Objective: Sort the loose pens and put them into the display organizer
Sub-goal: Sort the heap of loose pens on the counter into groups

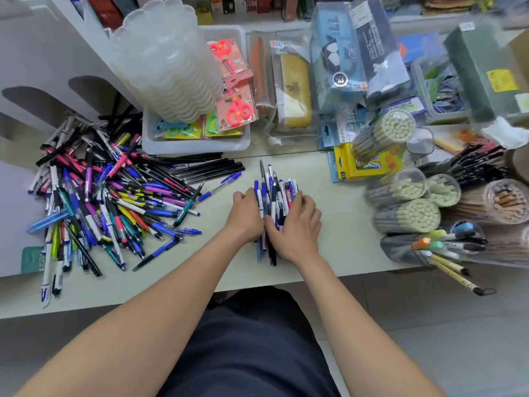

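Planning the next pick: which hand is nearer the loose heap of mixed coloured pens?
Left. The left hand holds the bundle of blue-and-white pens on the side facing the heap of mixed coloured pens; the right hand holds the bundle's far side.

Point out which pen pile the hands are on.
The small bundle mid-table, gripped between left hand and right hand; the big pile lies untouched.

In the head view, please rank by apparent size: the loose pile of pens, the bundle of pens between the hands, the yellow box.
1. loose pile of pens: largest by far.
2. bundle of pens.
3. yellow box; a pencil tube hides part of it, so places two and three are unsure.
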`<state>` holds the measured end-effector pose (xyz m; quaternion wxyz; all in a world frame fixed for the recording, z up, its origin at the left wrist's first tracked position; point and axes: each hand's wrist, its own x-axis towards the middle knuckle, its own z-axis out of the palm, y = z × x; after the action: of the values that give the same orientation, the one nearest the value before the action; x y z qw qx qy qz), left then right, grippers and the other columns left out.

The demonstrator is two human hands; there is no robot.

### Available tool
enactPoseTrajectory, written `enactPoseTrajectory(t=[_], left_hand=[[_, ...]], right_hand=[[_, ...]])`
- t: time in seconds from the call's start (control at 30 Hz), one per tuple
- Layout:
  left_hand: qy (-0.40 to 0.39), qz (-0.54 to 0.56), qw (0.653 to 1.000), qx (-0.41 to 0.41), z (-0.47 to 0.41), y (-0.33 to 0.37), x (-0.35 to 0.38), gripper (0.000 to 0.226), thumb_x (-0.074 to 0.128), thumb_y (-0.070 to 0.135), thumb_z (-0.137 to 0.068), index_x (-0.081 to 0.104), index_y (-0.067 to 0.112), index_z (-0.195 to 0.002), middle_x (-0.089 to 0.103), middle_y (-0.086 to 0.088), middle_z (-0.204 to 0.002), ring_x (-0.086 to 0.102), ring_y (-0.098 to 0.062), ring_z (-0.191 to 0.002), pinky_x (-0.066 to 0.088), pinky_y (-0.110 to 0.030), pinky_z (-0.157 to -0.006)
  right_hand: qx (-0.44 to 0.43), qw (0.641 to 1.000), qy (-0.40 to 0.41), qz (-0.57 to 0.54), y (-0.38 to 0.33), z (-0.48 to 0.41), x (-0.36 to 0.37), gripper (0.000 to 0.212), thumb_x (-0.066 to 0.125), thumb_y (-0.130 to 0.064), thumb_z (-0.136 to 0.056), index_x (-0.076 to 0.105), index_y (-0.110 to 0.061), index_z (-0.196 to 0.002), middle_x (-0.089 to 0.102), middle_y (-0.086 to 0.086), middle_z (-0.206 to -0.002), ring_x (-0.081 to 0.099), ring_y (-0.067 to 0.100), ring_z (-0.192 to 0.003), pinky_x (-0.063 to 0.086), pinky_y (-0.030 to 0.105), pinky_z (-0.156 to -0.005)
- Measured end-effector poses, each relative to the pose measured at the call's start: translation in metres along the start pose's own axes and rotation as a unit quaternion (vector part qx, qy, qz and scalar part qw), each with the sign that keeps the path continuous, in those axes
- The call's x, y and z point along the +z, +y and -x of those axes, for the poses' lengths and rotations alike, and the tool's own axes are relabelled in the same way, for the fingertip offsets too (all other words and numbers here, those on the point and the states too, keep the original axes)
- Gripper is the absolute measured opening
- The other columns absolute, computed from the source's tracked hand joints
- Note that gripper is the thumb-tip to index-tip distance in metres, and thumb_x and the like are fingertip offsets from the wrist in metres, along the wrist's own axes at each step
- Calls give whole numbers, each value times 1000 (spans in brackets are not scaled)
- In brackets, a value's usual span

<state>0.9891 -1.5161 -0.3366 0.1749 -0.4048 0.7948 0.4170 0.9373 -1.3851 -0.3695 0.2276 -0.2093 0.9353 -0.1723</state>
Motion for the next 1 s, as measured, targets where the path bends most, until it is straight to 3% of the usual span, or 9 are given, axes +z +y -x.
enactPoseTrajectory(t=[0.2,0.3,0.4,0.47,0.53,0.67,0.8,0.9,1.0], left_hand=[[-19,-27,999,26,-1,12,-4,38,44,-4,-97,46,9,-133,38,-12,-130,52,-32,-105,44,-33,-79],[-12,-71,997,24,1,0,-11,23,42,-4,-98,49,8,-116,43,-14,-126,49,-31,-96,39,-32,-81],[3,-98,995,31,5,-17,-22,34,43,-1,-101,57,2,-132,53,-19,-128,57,-39,-115,44,-36,-91],[29,-91,995,32,9,-28,-30,45,44,4,-102,57,8,-146,59,-20,-136,59,-39,-124,49,-42,-101],[86,-71,993,26,13,-39,-39,44,50,8,-100,60,13,-143,62,-14,-136,62,-33,-121,53,-46,-98],[233,-134,963,14,18,-65,-62,37,68,8,-85,58,12,-120,51,-10,-124,51,-34,-112,47,-42,-85],[226,-211,950,-34,18,-98,-89,82,84,29,-71,46,9,-141,39,-16,-152,37,-39,-140,41,-50,-112],[161,-246,954,-63,18,-115,-104,122,88,46,-72,16,12,-165,8,-15,-174,7,-38,-161,19,-58,-127],[121,-281,951,-43,17,-127,-113,136,90,50,-74,-2,18,-169,-10,-10,-177,-3,-36,-163,12,-60,-130]], right_hand=[[-49,996,16,70,19,-11,-3,99,40,-71,-101,12,-3,-167,17,18,-169,30,40,-142,34,52,-112],[-74,991,38,106,26,-11,-4,96,35,-73,-102,17,-4,-166,25,19,-166,36,39,-139,39,51,-108],[-45,990,70,114,19,-9,-2,91,33,-72,-103,25,-5,-164,32,22,-162,40,40,-134,39,52,-105],[-40,986,125,98,4,-6,-2,77,38,-61,-106,34,-7,-160,37,23,-158,42,40,-130,39,53,-103],[-108,977,170,70,-17,-4,1,54,51,-39,-107,48,-8,-151,44,21,-151,46,39,-127,42,51,-101],[-322,940,93,68,-63,-20,16,42,67,-6,-88,64,-4,-130,59,21,-135,58,39,-117,53,53,-93],[-320,932,-30,166,-111,-51,22,76,66,-13,-87,39,-1,-157,39,22,-160,38,41,-147,35,49,-122],[-318,917,-66,230,-140,-72,29,92,63,-20,-91,13,-8,-167,25,15,-167,30,37,-151,25,50,-125],[-323,901,-102,272,-159,-85,38,106,64,-20,-89,-5,-21,-169,8,7,-175,15,36,-159,15,58,-127]])
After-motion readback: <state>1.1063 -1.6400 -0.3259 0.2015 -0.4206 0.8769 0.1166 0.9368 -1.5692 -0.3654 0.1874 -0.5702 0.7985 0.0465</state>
